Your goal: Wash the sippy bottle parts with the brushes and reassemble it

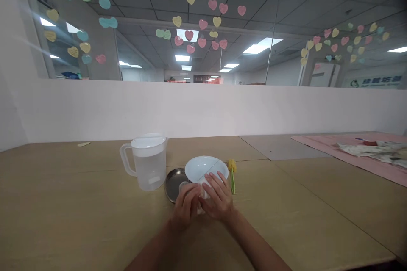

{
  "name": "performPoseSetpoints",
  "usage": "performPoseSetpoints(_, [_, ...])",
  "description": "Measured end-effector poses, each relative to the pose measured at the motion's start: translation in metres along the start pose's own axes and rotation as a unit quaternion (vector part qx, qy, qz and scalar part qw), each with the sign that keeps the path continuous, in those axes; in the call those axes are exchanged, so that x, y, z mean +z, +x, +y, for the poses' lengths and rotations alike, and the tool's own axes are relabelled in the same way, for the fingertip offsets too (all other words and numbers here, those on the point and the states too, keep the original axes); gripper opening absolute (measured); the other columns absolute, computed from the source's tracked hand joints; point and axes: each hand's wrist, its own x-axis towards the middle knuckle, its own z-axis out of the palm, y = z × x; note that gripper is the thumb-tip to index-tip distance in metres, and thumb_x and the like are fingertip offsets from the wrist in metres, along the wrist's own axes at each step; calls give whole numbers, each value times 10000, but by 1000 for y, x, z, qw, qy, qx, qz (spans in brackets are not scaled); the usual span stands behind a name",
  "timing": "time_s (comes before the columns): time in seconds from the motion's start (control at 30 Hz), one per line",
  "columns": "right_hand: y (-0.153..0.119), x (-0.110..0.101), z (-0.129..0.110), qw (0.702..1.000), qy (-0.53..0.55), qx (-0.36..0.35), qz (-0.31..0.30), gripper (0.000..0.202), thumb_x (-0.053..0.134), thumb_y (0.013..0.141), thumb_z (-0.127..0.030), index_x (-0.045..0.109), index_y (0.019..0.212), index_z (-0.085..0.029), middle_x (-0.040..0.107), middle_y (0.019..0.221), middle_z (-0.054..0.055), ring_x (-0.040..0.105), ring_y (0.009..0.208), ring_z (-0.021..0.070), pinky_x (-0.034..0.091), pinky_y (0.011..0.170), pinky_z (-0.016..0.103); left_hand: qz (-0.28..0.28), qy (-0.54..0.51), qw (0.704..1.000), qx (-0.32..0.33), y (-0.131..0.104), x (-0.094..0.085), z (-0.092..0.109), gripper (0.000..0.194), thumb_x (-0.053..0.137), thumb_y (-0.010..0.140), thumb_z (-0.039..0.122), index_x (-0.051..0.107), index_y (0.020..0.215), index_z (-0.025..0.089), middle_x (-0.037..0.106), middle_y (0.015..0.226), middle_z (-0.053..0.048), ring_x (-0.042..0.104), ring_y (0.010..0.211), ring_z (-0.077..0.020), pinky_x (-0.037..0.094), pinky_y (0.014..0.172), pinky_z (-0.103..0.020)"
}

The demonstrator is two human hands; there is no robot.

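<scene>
My left hand [187, 204] is closed, its fingertips bent against a small white, soft-looking thing [203, 194] between both hands. My right hand [220, 198] lies over the other side of that thing, its fingers curved and pressed to it. Most of the white thing is hidden, so its kind is unclear. Just beyond the fingers stands a white bowl [203, 164], with a thin straight line crossing it. A round metal dish [173, 184] sits left of the bowl, partly covered by a small clear round object [182, 185] near my left fingers.
Left of the dish stands a translucent plastic pitcher [151, 169] with liquid inside. A yellow flower with a green stem [232, 175] lies right of the bowl. Farther right, a pink cloth [349, 152] carries crumpled fabric. A low white wall [203, 108] bounds the wooden table [79, 216].
</scene>
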Motion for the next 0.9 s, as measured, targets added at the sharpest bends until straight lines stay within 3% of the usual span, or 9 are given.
performPoseSetpoints(0.17, [1, -2, 3, 1000, 10, -13, 15, 403, 602, 759, -263, 476, 1137, -203, 640, 1089, 112, 546, 1099, 246, 314, 1004, 573, 9, -25, 999, 17, 13, -3, 3, 242, 431, 851, 115, 508, 1071, 182, 632, 968, -82, 595, 972, -176, 514, 795, -315])
performPoseSetpoints(0.27, [5, -3, 0, 999, 36, 11, 26, 398, 591, 767, -246, 442, 1136, -237, 660, 1040, 83, 587, 1036, 243, 266, 1000, 626, 26, -46, 998, -26, 28, -7, 7, 182, 427, 856, 137, 510, 1013, 178, 643, 887, -62, 614, 939, -180, 517, 805, -343])
performPoseSetpoints(0.5, [10, -3, -9, 990, 110, 34, 85, 656, 640, 718, -167, 321, 1290, -203, 615, 1107, 143, 545, 1095, 265, 531, 824, 465, -10, -137, 974, -183, 48, -16, 9, 75, 450, 858, 197, 514, 897, 187, 650, 861, -50, 626, 910, -170, 477, 901, -392])
performPoseSetpoints(0.73, [-5, -10, 31, 994, 89, 48, -29, 307, 604, 759, -201, 488, 1041, -236, 653, 1032, 76, 587, 1038, 239, 425, 944, 527, 16, -156, 985, -70, 48, -10, 23, 134, 465, 825, 92, 509, 864, 213, 622, 836, -1, 608, 848, -127, 411, 977, -464])
performPoseSetpoints(0.8, [-5, -11, 34, 996, 84, 32, -8, 337, 607, 758, -190, 475, 1064, -240, 643, 1052, 78, 584, 1045, 238, 442, 930, 517, 18, -145, 987, -73, 43, -5, 24, 151, 457, 830, 92, 506, 900, 217, 627, 868, -10, 609, 870, -134, 407, 986, -452])
performPoseSetpoints(0.9, [-5, -7, 26, 995, 56, 53, 61, 475, 617, 748, -178, 424, 1177, -243, 602, 1111, 101, 563, 1073, 258, 483, 877, 501, -12, -88, 991, -95, 33, 1, 23, 281, 421, 862, 144, 443, 1137, 198, 612, 1063, -85, 564, 1053, -181, 406, 989, -432])
